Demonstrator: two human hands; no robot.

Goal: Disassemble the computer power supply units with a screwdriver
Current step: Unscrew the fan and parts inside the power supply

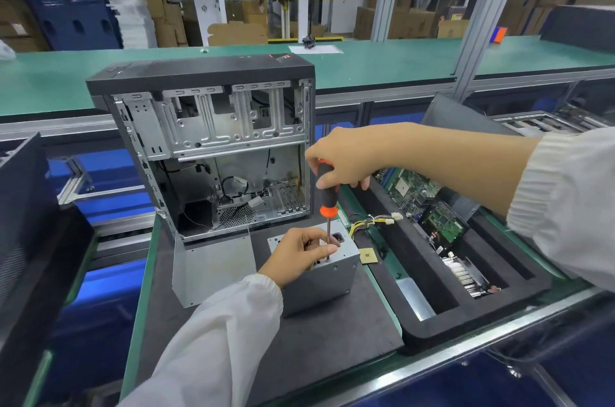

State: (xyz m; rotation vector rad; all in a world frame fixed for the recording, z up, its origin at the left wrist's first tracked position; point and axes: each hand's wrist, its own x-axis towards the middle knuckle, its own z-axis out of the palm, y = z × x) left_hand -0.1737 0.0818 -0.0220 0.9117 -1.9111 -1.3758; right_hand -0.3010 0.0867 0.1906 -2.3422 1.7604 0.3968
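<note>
The right hand (pixel 346 160) grips the orange-and-black screwdriver (pixel 325 193) upright, its tip on the top of the grey power supply unit (pixel 319 276). The left hand (pixel 296 253) pinches the shaft near the tip. The unit stands on the dark mat (pixel 332 340), at 5 o'clock from the open computer case (pixel 213 147).

Right hand (pixel 346 157) clenched high, arm extended; left hand (pixel 299 251) lower, fingertips seemingly pinched together.

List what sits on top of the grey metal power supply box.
On the grey metal power supply box: left hand steadying the orange-and-black screwdriver, held upright by the right hand. The screw itself is hidden by fingers.
</note>
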